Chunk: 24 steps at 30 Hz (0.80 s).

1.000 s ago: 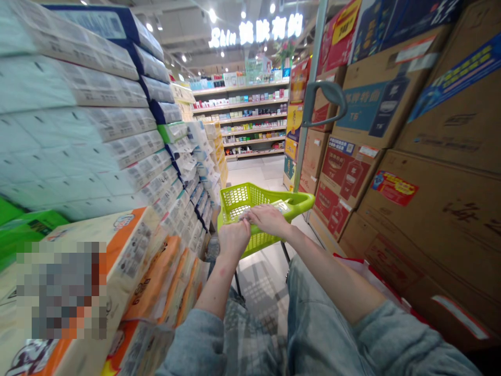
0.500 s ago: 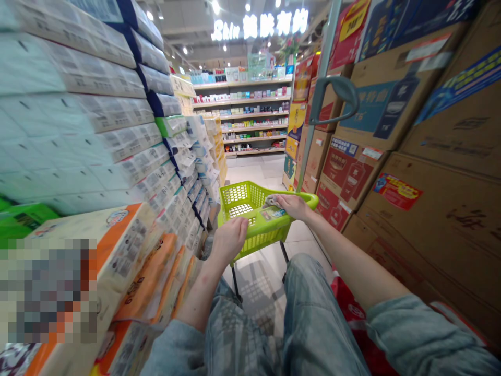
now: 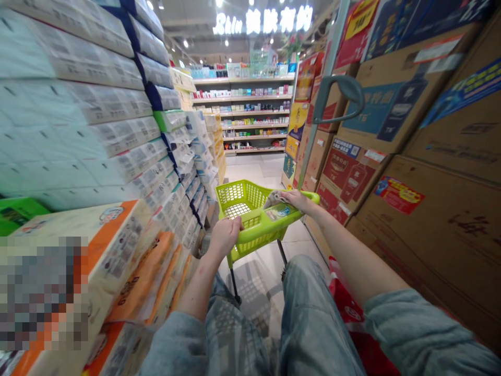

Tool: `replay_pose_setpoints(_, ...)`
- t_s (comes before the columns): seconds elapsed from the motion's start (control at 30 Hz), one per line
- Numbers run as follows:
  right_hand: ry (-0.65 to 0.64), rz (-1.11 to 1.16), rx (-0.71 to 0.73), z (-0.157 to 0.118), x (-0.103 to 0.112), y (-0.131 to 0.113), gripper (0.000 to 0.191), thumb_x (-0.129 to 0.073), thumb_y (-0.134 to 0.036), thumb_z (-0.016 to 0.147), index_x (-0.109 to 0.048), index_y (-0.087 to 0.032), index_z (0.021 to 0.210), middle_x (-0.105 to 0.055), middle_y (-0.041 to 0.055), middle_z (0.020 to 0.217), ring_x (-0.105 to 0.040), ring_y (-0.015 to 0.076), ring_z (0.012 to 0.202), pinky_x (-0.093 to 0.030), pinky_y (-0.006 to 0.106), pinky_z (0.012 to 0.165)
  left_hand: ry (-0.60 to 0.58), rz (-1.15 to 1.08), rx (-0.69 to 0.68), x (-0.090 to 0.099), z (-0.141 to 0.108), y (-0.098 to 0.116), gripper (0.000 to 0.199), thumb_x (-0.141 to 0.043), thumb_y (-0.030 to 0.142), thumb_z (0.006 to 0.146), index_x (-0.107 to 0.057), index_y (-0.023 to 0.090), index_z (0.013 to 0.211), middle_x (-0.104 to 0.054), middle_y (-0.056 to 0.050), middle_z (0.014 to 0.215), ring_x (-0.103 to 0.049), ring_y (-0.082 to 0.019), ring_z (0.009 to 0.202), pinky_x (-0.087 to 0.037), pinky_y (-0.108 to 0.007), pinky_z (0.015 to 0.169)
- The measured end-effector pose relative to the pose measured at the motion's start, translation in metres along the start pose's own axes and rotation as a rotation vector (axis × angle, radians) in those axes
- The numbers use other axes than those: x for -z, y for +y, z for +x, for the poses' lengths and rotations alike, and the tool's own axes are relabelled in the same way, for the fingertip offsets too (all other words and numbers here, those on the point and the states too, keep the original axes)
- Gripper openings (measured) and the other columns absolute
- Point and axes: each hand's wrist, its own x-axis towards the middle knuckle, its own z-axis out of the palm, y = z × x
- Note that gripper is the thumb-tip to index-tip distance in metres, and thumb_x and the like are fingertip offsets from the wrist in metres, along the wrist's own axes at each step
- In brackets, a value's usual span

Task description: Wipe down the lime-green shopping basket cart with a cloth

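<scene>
A lime-green shopping cart stands in front of me, its basket seen through to the floor. My left hand is wrapped round the left part of its handle. Over at the right end, my right hand is closed on a greyish cloth that rests against the handle. A small label shows on the handle between my hands. The cart's thin legs reach down to the tiled floor.
Stacked tissue packs line the left side, with orange packs close by. Cardboard boxes wall the right, beside a pole with a grey handle. Shelves of products stand ahead. A red bag lies low at right.
My right hand has slid towards the right end of the handle with the cloth, uncovering more of the label. My left hand and the cart's left side have shifted slightly left in view.
</scene>
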Motion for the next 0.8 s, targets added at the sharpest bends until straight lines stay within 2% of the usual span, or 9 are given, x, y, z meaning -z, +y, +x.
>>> replay_pose_setpoints(0.13, -0.132, 0.064, -0.074, 0.003, 0.004, -0.007, 0.045, -0.038, -0.048, 0.086, -0.067, -0.017, 0.072, -0.066, 0.0021, 0.064, -0.057, 0.0147, 0.056, -0.044, 0.024, 0.053, 0.027, -0.003, -0.008, -0.002, -0.004, 0.002, 0.061, -0.018, 0.036, 0.093, -0.07, 0.017, 0.066, -0.071, -0.005, 0.075, -0.062, -0.016, 0.079, -0.042, -0.028, 0.081)
replay_pose_setpoints(0.2, -0.186, 0.0, -0.086, 0.001, 0.004, -0.013, 0.044, -0.038, -0.045, 0.086, -0.068, -0.016, 0.073, -0.067, 0.0036, 0.068, -0.058, 0.0156, 0.058, -0.044, 0.025, 0.054, 0.029, 0.002, -0.011, -0.003, -0.006, 0.002, 0.061, -0.018, 0.036, 0.093, -0.07, 0.018, 0.066, -0.071, -0.005, 0.074, -0.063, -0.016, 0.078, -0.042, -0.028, 0.08)
replay_pose_setpoints(0.27, -0.186, -0.097, -0.043, -0.002, 0.003, -0.018, 0.045, -0.036, -0.045, 0.087, -0.069, -0.016, 0.075, -0.069, 0.0052, 0.075, -0.061, 0.0171, 0.065, -0.045, 0.025, 0.059, 0.03, 0.01, 0.001, -0.003, -0.007, 0.002, 0.061, -0.018, 0.037, 0.093, -0.07, 0.018, 0.066, -0.07, -0.005, 0.073, -0.063, -0.016, 0.077, -0.042, -0.027, 0.078)
replay_pose_setpoints(0.33, -0.116, -0.16, 0.046, -0.007, 0.0, -0.021, 0.047, -0.034, -0.046, 0.088, -0.07, -0.017, 0.081, -0.07, 0.0053, 0.083, -0.062, 0.0183, 0.074, -0.045, 0.026, 0.068, 0.043, 0.019, 0.024, -0.003, -0.008, 0.002, 0.061, -0.019, 0.038, 0.093, -0.069, 0.018, 0.064, -0.07, -0.005, 0.071, -0.062, -0.016, 0.075, -0.042, -0.027, 0.076)
replay_pose_setpoints(0.4, 0.012, -0.141, 0.112, -0.012, -0.005, -0.021, 0.048, -0.032, -0.048, 0.089, -0.07, -0.019, 0.086, -0.07, 0.0041, 0.086, -0.062, 0.0178, 0.08, -0.043, 0.025, 0.072, 0.062, 0.017, 0.044, -0.001, -0.009, 0.003, 0.061, -0.019, 0.038, 0.092, -0.068, 0.018, 0.061, -0.069, -0.005, 0.069, -0.062, -0.016, 0.073, -0.042, -0.027, 0.073)
replay_pose_setpoints(0.5, 0.176, -0.034, 0.109, -0.017, -0.01, -0.018, 0.052, -0.028, -0.05, 0.089, -0.066, -0.017, 0.072, -0.066, 0.0023, 0.068, -0.059, 0.0153, 0.068, -0.04, 0.023, 0.063, 0.087, -0.012, 0.069, 0.001, -0.011, 0.004, 0.061, -0.019, 0.038, 0.092, -0.067, 0.018, 0.059, -0.068, -0.004, 0.067, -0.061, -0.016, 0.071, -0.041, -0.027, 0.069)
replay_pose_setpoints(0.6, 0.269, 0.074, 0.103, -0.018, -0.013, -0.016, 0.052, -0.03, -0.05, 0.087, -0.053, -0.018, 0.053, -0.053, -0.0005, 0.051, -0.05, 0.013, 0.054, -0.033, 0.023, 0.054, 0.102, -0.045, 0.093, 0.002, -0.013, 0.003, 0.06, -0.02, 0.039, 0.091, -0.067, 0.018, 0.059, -0.068, -0.005, 0.068, -0.061, -0.017, 0.071, -0.04, -0.027, 0.066)
replay_pose_setpoints(0.8, 0.388, 0.185, 0.123, -0.021, -0.011, -0.018, 0.046, -0.035, -0.047, 0.084, -0.038, -0.021, 0.046, -0.041, -0.0031, 0.043, -0.04, 0.0114, 0.048, -0.027, 0.025, 0.05, 0.124, -0.093, 0.099, 0.0, -0.015, 0.001, 0.059, -0.022, 0.04, 0.09, -0.066, 0.018, 0.058, -0.067, -0.005, 0.067, -0.06, -0.016, 0.068, -0.039, -0.027, 0.064)
